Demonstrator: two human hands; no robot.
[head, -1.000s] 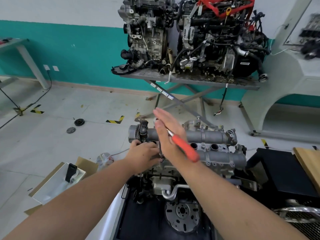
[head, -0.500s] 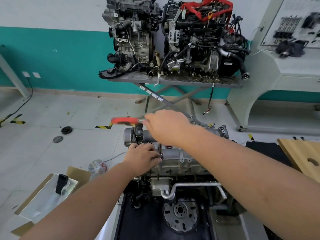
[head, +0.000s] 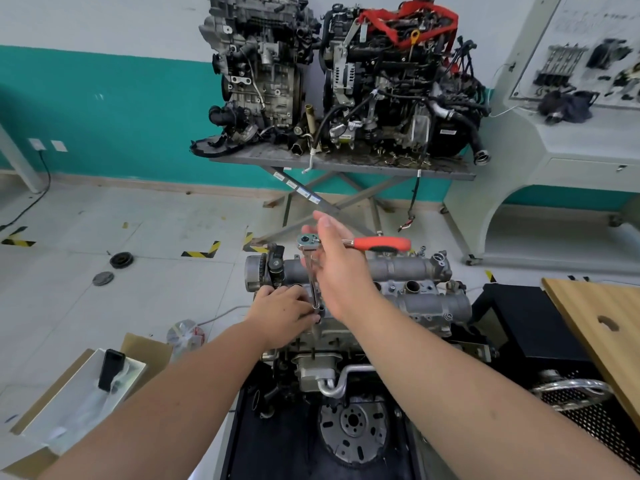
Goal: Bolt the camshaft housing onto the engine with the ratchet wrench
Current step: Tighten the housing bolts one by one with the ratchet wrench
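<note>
The grey camshaft housing (head: 408, 271) lies along the top of the engine (head: 318, 372) in front of me. A ratchet wrench stands on a long extension bar (head: 313, 282) at the housing's left end, and its red handle (head: 381, 244) points right. My right hand (head: 339, 271) is up against the wrench just behind its head, fingers straight, hiding part of the shank. My left hand (head: 280, 317) curls round the foot of the extension bar at the socket, down on the housing. The bolt itself is hidden.
Two other engines stand on a grey scissor table (head: 346, 164) by the teal wall. A wooden board (head: 602, 323) lies at the right and a cardboard box (head: 79, 386) holding a phone at the left. Black discs (head: 121, 260) lie on the floor.
The red handle has swung round on the bar: it pointed lower right, then left, and now right. My right hand went round with it. My left hand stayed at the socket.
</note>
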